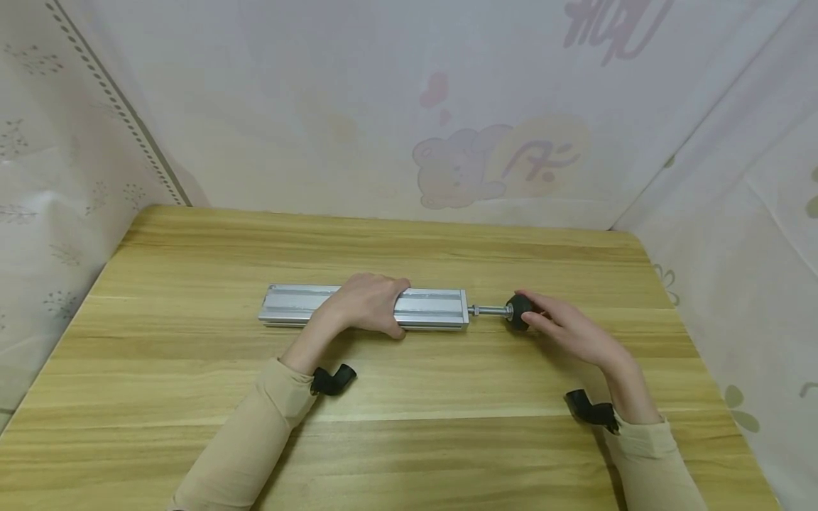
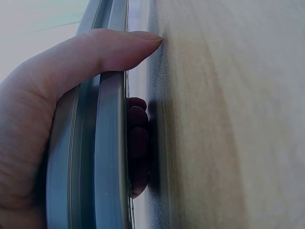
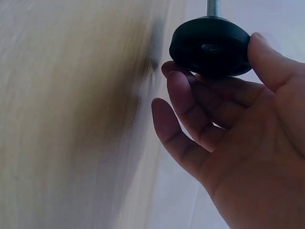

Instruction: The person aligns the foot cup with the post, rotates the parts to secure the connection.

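A silver aluminium profile (image 1: 431, 304) with grooves along its length lies crosswise in the head view. My left hand (image 1: 367, 301) grips it around the middle from above, thumb on the near side; in the left wrist view the fingertips (image 2: 138, 138) curl under its far edge. From the profile's right end sticks a threaded rod (image 1: 492, 310) with a nut by the end plate. At the rod's outer end is a round black levelling foot (image 1: 519, 312). My right hand (image 1: 569, 330) pinches the foot's rim between thumb and fingers, while the other fingers hang loosely curled in the right wrist view.
The wooden table (image 1: 409, 454) runs under both arms, with its far edge against a pale printed cloth (image 1: 319, 106). Black camera mounts (image 1: 334, 380) sit on both wrists, close over the tabletop.
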`<state>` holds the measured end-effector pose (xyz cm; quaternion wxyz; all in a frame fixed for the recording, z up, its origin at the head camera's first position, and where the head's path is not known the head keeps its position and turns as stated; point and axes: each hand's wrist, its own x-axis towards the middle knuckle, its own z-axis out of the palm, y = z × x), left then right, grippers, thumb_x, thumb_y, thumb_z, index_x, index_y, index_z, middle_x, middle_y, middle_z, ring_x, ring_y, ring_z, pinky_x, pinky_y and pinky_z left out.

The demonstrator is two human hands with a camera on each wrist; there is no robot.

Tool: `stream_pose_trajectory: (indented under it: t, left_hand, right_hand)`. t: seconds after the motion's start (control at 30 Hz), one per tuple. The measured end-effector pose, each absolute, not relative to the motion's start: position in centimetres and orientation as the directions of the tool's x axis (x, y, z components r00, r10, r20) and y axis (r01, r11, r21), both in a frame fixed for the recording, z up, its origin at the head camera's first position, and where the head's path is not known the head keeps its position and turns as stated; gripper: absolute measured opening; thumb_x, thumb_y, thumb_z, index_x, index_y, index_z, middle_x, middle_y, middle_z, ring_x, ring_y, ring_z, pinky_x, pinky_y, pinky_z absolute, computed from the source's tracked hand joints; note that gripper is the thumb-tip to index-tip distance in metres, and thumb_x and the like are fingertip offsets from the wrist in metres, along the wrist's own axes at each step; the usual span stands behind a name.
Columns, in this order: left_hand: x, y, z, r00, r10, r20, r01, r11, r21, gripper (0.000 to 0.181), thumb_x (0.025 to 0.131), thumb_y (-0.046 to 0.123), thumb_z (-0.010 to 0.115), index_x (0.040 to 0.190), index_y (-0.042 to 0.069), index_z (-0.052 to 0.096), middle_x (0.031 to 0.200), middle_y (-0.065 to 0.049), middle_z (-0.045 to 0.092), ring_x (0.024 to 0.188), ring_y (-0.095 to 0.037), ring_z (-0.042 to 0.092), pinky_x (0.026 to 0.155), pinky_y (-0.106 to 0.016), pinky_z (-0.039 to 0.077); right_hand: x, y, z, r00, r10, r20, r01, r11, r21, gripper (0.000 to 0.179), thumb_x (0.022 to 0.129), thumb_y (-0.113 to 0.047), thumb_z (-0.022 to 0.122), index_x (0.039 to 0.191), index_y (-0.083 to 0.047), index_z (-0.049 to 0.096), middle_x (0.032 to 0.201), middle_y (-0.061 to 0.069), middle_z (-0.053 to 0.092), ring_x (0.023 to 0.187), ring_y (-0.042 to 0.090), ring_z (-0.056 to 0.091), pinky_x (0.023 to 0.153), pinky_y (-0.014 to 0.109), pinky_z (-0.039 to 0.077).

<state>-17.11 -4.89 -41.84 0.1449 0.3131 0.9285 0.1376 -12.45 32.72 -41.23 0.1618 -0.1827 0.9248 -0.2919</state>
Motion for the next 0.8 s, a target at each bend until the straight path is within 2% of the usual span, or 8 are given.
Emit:
stream_pose_trajectory:
  t: [0.1, 0.17, 0.3, 0.4, 0.47, 0.6, 0.8]
  left_hand:
    - [-17.1, -4.9, -41.8, -0.762, 0.621, -0.183, 0.541, 0.766, 0.349, 0.052, 0.067, 0.044, 0.081, 0.106, 0.019, 0.059, 0.088, 0.006, 0.067, 0.075, -0.016, 0.058, 0.065, -0.034, 0.047]
    - [-17.1, -4.9, -41.8, -0.762, 0.622, -0.183, 0.541, 0.765, 0.349, 0.052, 0.067, 0.044, 0.081, 0.106, 0.019, 0.059, 0.087, 0.005, 0.067, 0.075, -0.016, 0.058, 0.065, -0.034, 0.047]
    - [-17.1, -4.9, -41.8, -0.759, 0.624, -0.185, 0.544, 0.764, 0.347, 0.052, 0.067, 0.045, 0.081, 0.106, 0.018, 0.058, 0.085, 0.005, 0.065, 0.074, -0.016, 0.057, 0.065, -0.035, 0.047]
    - [-17.2, -4.9, -41.9, -0.758, 0.625, -0.186, 0.545, 0.763, 0.347, 0.052, 0.068, 0.044, 0.081, 0.106, 0.018, 0.059, 0.082, 0.005, 0.064, 0.074, -0.016, 0.056, 0.065, -0.034, 0.047]
    - [-17.2, -4.9, -41.9, -0.757, 0.626, -0.187, 0.545, 0.763, 0.347, 0.051, 0.068, 0.044, 0.081, 0.106, 0.018, 0.059, 0.081, 0.006, 0.064, 0.073, -0.016, 0.055, 0.064, -0.033, 0.046]
    - [-17.2, -4.9, -41.9, -0.756, 0.628, -0.186, 0.548, 0.762, 0.345, 0.052, 0.068, 0.045, 0.081, 0.106, 0.018, 0.059, 0.081, 0.006, 0.063, 0.072, -0.015, 0.054, 0.063, -0.033, 0.045]
    - [-17.1, -4.9, -41.8, -0.757, 0.626, -0.185, 0.547, 0.763, 0.344, 0.051, 0.067, 0.045, 0.082, 0.105, 0.018, 0.059, 0.082, 0.006, 0.064, 0.072, -0.016, 0.055, 0.063, -0.033, 0.046]
  right_hand:
    - [-12.4, 32.8, -41.2, -0.881, -0.427, -0.202, -0.231, 0.763, -0.604, 0.059, 0.11, -0.035, 0.045, 0.161, -0.009, 0.032, 0.154, 0.018, 0.051, 0.131, 0.028, 0.055, 0.105, 0.051, 0.045]
    - [-12.4, 32.8, -41.2, -0.884, -0.42, -0.205, -0.219, 0.76, -0.612, 0.063, 0.109, -0.038, 0.047, 0.162, -0.011, 0.028, 0.154, 0.017, 0.051, 0.128, 0.03, 0.058, 0.101, 0.05, 0.049]
    - [-12.4, 32.7, -41.2, -0.891, -0.422, -0.169, -0.227, 0.736, -0.638, 0.079, 0.098, -0.038, 0.068, 0.162, -0.015, 0.027, 0.152, 0.013, 0.051, 0.123, 0.03, 0.06, 0.097, 0.048, 0.053]
    - [-12.5, 32.3, -41.4, -0.896, -0.43, -0.114, -0.265, 0.722, -0.639, 0.088, 0.085, -0.03, 0.084, 0.156, -0.012, 0.034, 0.148, 0.014, 0.052, 0.125, 0.033, 0.058, 0.103, 0.053, 0.051]
    - [-12.5, 32.1, -41.6, -0.9, -0.428, -0.081, -0.288, 0.724, -0.627, 0.086, 0.081, -0.023, 0.088, 0.15, -0.009, 0.038, 0.144, 0.017, 0.054, 0.123, 0.036, 0.06, 0.103, 0.056, 0.05]
    - [-12.4, 31.8, -41.7, -0.91, -0.413, -0.026, -0.311, 0.725, -0.615, 0.078, 0.078, -0.011, 0.089, 0.139, -0.004, 0.041, 0.133, 0.02, 0.056, 0.118, 0.04, 0.061, 0.101, 0.057, 0.052]
    - [-12.4, 31.9, -41.9, -0.914, -0.406, 0.017, -0.33, 0.717, -0.613, 0.069, 0.077, -0.008, 0.089, 0.133, -0.005, 0.047, 0.126, 0.017, 0.059, 0.116, 0.038, 0.062, 0.099, 0.056, 0.052]
